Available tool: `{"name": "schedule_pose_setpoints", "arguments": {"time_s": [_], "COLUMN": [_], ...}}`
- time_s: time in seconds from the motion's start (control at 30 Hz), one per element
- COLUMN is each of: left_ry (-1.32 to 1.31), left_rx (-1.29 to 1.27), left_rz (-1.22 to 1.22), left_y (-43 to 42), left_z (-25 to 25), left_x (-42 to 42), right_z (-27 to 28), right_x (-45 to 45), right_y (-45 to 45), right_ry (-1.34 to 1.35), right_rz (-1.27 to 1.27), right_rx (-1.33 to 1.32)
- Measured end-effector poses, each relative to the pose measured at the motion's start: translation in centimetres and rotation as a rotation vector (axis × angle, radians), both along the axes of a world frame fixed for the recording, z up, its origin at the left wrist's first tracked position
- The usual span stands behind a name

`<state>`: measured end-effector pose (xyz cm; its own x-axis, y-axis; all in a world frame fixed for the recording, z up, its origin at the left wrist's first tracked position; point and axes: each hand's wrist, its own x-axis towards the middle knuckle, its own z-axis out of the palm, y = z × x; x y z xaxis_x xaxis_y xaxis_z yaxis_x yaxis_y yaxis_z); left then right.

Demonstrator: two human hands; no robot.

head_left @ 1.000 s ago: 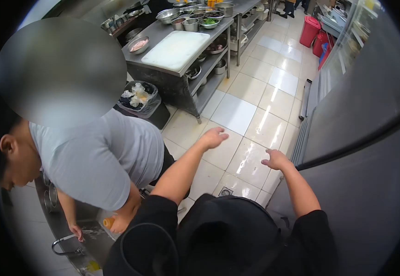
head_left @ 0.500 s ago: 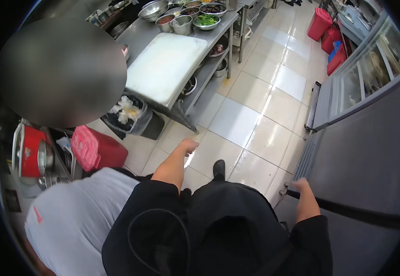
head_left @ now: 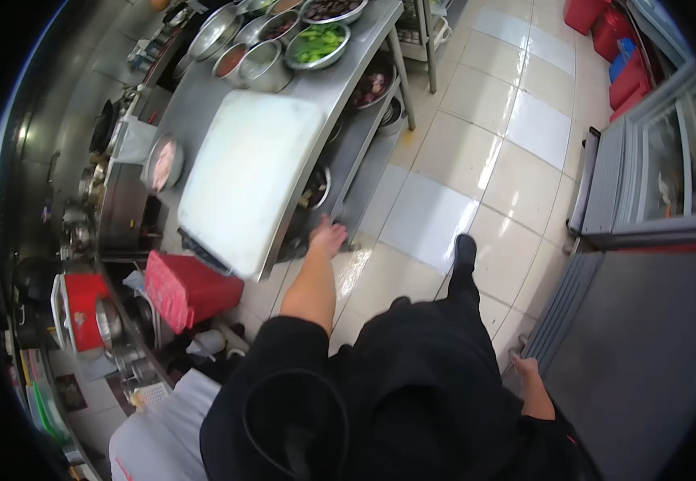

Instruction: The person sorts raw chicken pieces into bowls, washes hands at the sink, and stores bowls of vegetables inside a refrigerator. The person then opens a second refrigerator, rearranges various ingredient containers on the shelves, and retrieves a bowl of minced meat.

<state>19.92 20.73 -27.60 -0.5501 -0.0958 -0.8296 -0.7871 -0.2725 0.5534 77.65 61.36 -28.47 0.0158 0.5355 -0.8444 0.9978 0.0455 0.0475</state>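
Observation:
My left hand (head_left: 329, 236) hangs in the air beside the steel table's near corner, holding nothing, its fingers loosely apart. Low at the right, my right hand (head_left: 526, 365) is close to the grey fridge's handle; its fingers are small and partly hidden, so a grip cannot be made out. A white cutting board (head_left: 253, 172) lies on the steel table (head_left: 356, 48). A bowl of pink meat (head_left: 163, 163) is left of the board. Behind it stand a bowl of green vegetables (head_left: 317, 45) and several metal bowls and pots.
A co-worker's grey shirt (head_left: 163, 429) is at the lower left. Near it are a red bin (head_left: 191, 290) and a shelf with pots. The grey fridge (head_left: 644, 337) borders the right side. My foot (head_left: 464, 252) is forward on the tiled floor (head_left: 476, 164).
The view has moved forward, bringing the table and cutting board nearer. My arms have spread apart, the right hand lowering beside the fridge. The co-worker has passed toward the lower left.

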Motion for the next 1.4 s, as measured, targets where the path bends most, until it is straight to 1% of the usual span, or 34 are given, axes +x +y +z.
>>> {"name": "schedule_pose_setpoints", "arguments": {"time_s": [0.03, 0.07, 0.13, 0.17, 0.2, 0.27, 0.3, 0.4, 0.43, 0.5, 0.57, 0.63, 0.67, 0.73, 0.77, 0.8, 0.87, 0.93, 0.97, 1.07, 1.1, 1.2, 1.23, 1.33, 1.4], "left_ry": [0.053, 0.095, 0.142, 0.133, 0.122, 0.239, 0.265, 0.251, 0.254, 0.319, 0.428, 0.554, 0.539, 0.505, 0.492, 0.494, 0.452, 0.365, 0.324, 0.344, 0.389, 0.421, 0.403, 0.346, 0.302], "left_rx": [0.013, 0.026, 0.144, 0.167, 0.182, -0.016, -0.049, -0.158, -0.120, -0.099, -0.046, 0.032, 0.009, -0.038, -0.102, -0.111, -0.122, -0.055, -0.015, -0.013, -0.027, 0.035, 0.025, -0.011, -0.046], "left_rz": [0.107, 0.219, 0.394, 0.467, 0.543, 0.487, 0.454, 0.467, 0.511, 0.474, 0.425, 0.363, 0.323, 0.236, 0.295, 0.430, 0.567, 0.466, 0.421, 0.468, 0.440, 0.444, 0.444, 0.439, 0.431], "left_y": [0.6, 1.0, -0.3, -1.2, -1.5, -0.8, -0.7, 2.3, 2.7, 3.2, 3.6, 3.9, 4.3, 4.9, 7.2, 7.7, 8.5, 8.2, 8.1, 11.8, 11.9, 10.9, 9.9, 7.4, 6.7], "left_z": [-0.5, -0.9, -4.7, -6.1, -7.4, -6.5, -6.1, -1.0, -0.1, 1.6, 2.1, 1.3, 0.4, -2.0, -0.8, -1.7, -2.2, -3.6, -4.2, -3.4, -3.8, -5.1, -6.1, -7.5, -7.1], "left_x": [-1.6, -2.9, -6.4, -7.8, -8.4, -7.3, -6.7, -6.5, -7.1, -10.0, -13.9, -17.1, -18.7, -21.2, -21.0, -21.2, -20.1, -19.2, -19.2, -21.0, -21.6, -23.4, -24.1, -25.2, -24.4], "right_z": [0.5, -0.7, -2.7, -3.9, -4.2, -3.2, -4.2, -6.3, -6.7, -7.7, -7.8, -8.3, -8.6, -7.0, -7.0, -6.9, -7.3, -8.9, -9.7, -11.7, -13.6, -12.2, -12.2, -13.6, -14.7], "right_x": [-3.1, -5.0, -8.2, -9.7, -11.7, -16.7, -17.9, -22.0, -23.3, -26.0, -29.2, -31.0, -31.6, -33.9, -34.6, -34.8, -33.6, -31.7, -30.6, -26.4, -23.2, -22.3, -21.9, -20.8, -20.8], "right_y": [2.2, 5.0, 9.1, 10.8, 12.5, 14.6, 15.4, 16.9, 17.1, 17.0, 16.4, 15.8, 15.6, 14.7, 14.8, 14.8, 14.3, 14.5, 14.6, 15.4, 15.7, 15.8, 16.0, 16.6, 16.9], "right_ry": [-0.078, -0.040, 0.014, 0.090, 0.144, 0.259, 0.367, 0.410, 0.397, 0.382, 0.425, 0.482, 0.488, 0.498, 0.508, 0.511, 0.498, 0.486, 0.432, 0.299, 0.343, 0.210, 0.198, 0.254, 0.310], "right_rz": [0.052, 0.092, 0.185, 0.256, 0.270, 0.246, 0.240, 0.153, 0.227, 0.373, 0.368, 0.329, 0.312, 0.270, 0.270, 0.267, 0.219, 0.133, 0.055, 0.141, 0.198, 0.014, 0.010, 0.114, 0.075], "right_rx": [-0.062, -0.015, 0.060, 0.148, 0.145, 0.125, 0.136, -0.014, -0.019, -0.030, -0.090, -0.119, -0.141, -0.187, -0.189, -0.196, -0.215, -0.219, -0.244, -0.227, -0.169, -0.214, -0.225, -0.186, -0.198]}}
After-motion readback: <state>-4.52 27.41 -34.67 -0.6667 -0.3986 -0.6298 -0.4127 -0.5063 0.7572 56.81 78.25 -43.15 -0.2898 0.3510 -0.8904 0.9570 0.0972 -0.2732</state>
